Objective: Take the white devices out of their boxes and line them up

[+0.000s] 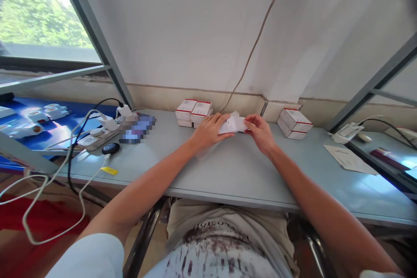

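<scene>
My left hand is closed round a white, crinkled packet, held a little above the grey table. Clear film seems to hang below that hand. With thumb and fingertips, my right hand pinches a flat white piece at the packet's right end. Whether this piece is a card or part of the packet, I cannot tell. Just behind my left hand stand small white boxes with red edges, stacked against the wall side. Two more such boxes are stacked to the right of my right hand.
At left are a power strip with plugs, a blurred-out phone, a black round device and loose white cables. A paper sheet and another power strip lie at right. Metal frame posts rise on both sides.
</scene>
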`<state>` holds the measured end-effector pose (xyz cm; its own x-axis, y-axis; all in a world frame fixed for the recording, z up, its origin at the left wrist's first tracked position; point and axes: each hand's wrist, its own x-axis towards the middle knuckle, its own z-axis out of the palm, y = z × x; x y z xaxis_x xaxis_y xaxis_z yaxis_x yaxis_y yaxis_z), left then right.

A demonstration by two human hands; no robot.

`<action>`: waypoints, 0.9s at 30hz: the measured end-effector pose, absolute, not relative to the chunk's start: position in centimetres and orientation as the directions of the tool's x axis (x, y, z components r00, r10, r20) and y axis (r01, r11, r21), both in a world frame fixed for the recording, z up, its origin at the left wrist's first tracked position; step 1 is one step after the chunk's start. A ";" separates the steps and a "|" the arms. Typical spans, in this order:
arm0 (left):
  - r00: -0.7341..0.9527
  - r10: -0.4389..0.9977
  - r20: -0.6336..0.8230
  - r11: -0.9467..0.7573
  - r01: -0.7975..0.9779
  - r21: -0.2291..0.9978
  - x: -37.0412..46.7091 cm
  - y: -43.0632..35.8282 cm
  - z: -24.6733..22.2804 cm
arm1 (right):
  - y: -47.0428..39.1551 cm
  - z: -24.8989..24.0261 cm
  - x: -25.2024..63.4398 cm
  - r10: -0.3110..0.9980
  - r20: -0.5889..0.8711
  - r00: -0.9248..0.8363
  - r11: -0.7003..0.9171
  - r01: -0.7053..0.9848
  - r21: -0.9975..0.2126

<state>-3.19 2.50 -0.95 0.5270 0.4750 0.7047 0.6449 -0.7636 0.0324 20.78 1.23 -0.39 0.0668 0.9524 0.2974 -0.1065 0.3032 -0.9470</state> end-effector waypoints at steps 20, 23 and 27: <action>0.563 0.485 0.669 -0.776 0.630 0.032 -3.9 2.3 -0.9 | 0.1 0.8 21.5 0.944 0.183 -0.274 0.185 -0.020 -0.983; 0.533 0.479 0.698 -0.769 0.638 0.040 -3.8 2.2 -0.7 | 0.3 0.6 21.6 0.948 0.225 -0.226 0.232 0.005 -0.973; 0.510 0.479 0.715 -0.770 0.635 0.063 -3.8 2.2 -0.7 | 0.7 0.1 21.4 0.960 0.227 -0.165 0.250 0.131 -0.959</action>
<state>-3.84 2.21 -0.72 0.5096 0.4787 0.7150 0.6353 -0.7698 0.0626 21.43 0.75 0.06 -0.1647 0.9598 0.2272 0.1312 0.2496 -0.9594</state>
